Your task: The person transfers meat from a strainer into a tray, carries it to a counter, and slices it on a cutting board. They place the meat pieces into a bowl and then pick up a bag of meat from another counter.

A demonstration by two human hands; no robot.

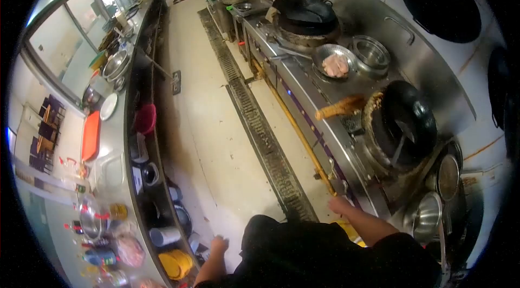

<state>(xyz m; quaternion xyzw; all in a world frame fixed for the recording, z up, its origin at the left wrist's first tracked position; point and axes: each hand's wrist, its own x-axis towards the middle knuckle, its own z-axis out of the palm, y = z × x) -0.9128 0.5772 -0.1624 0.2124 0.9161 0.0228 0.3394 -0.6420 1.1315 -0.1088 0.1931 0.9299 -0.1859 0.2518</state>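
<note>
My right hand point(340, 205) is low at the front of the stove point(374, 193), its fingers curled, beside the end of a yellow pipe point(303, 150) and a small metal valve point(338, 184). Whatever the fingers grip, if anything, is too small to make out. Down by the left counter hangs my left hand point(219, 244), loosely closed, with nothing visible in it. On the near burner a black wok point(417, 125) holds a ladle point(401, 144). Pale raw meat point(336, 65) lies in a perforated strainer point(325, 54) farther back.
A wooden-handled brush point(338, 108) lies beside the near wok. Another black wok point(303, 9) sits on the far burner. A drain grate point(260, 131) runs along the floor. The left counter point(122, 125) carries an orange tray point(91, 135), bowls and bottles. Metal pans point(428, 215) stand at right.
</note>
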